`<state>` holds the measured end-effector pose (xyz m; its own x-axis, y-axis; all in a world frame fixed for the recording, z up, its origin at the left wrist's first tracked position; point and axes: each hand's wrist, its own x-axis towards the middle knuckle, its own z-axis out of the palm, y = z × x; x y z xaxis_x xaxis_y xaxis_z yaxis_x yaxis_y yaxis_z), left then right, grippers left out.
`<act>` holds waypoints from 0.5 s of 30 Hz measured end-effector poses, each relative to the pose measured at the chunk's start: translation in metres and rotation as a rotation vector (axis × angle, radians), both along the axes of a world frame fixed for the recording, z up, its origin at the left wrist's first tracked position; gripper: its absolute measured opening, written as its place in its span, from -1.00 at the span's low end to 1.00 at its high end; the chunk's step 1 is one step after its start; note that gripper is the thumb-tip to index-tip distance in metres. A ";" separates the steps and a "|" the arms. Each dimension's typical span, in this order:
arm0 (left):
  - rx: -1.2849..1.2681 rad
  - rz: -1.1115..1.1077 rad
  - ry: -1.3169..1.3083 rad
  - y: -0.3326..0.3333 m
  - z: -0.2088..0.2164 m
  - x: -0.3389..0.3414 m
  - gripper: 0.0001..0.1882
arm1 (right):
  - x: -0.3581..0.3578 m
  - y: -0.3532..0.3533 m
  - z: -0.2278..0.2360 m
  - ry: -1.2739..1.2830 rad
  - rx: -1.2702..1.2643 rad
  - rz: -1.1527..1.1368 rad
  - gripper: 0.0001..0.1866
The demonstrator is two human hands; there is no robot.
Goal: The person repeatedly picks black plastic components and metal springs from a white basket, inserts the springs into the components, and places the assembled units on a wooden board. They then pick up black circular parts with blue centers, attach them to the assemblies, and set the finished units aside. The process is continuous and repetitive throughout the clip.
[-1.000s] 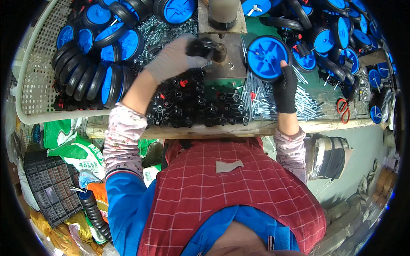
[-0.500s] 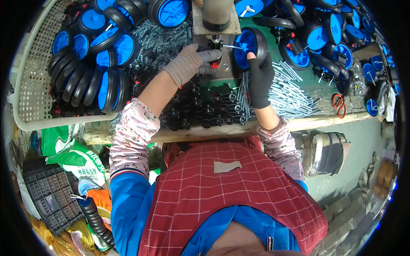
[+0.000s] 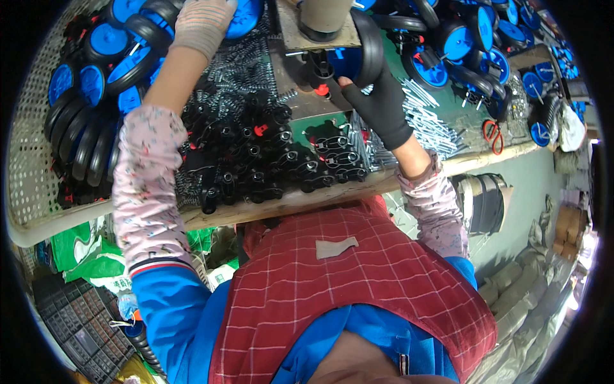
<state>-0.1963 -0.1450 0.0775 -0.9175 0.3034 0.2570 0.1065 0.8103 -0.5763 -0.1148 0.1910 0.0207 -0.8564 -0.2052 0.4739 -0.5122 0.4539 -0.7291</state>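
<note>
My right hand (image 3: 382, 109), in a black fingerless glove, is closed on a black-tyred wheel (image 3: 371, 48) with a blue hub. The wheel stands on edge beside the grey press column (image 3: 325, 18). Left of its hub sits a black bracket with a red tab (image 3: 322, 89), under the press block; a thin metal rod end (image 3: 294, 54) shows at the bracket's far side. My left hand (image 3: 203, 27), in a grey knit glove, reaches to the top edge, against another blue-hubbed wheel (image 3: 244, 18). Its fingertips are cut off, so its grip does not show.
A pale perforated basket (image 3: 29, 205) holds several wheels at the left. Springs (image 3: 236, 77) and black brackets (image 3: 256, 157) cover the bench's middle. Metal rods (image 3: 428, 121) and red-handled scissors (image 3: 492, 136) lie right, with more wheels (image 3: 457, 41) behind. The wooden bench edge (image 3: 300, 195) runs before me.
My left hand has left the bracket and moved up and left to the wheels. My right hand has brought its wheel closer in against the bracket and press. The view has shifted slightly.
</note>
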 end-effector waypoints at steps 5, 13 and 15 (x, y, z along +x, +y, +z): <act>-0.236 -0.241 0.006 -0.015 -0.009 -0.016 -0.77 | -0.002 -0.012 -0.026 0.052 -0.137 -0.006 -0.17; -0.321 -0.308 -0.186 -0.021 0.027 0.028 -0.70 | -0.032 0.018 -0.009 -0.156 0.088 0.074 -0.29; -0.127 -0.288 -0.173 -0.023 0.021 0.048 -0.56 | -0.082 0.052 0.030 -0.183 0.356 0.073 -0.37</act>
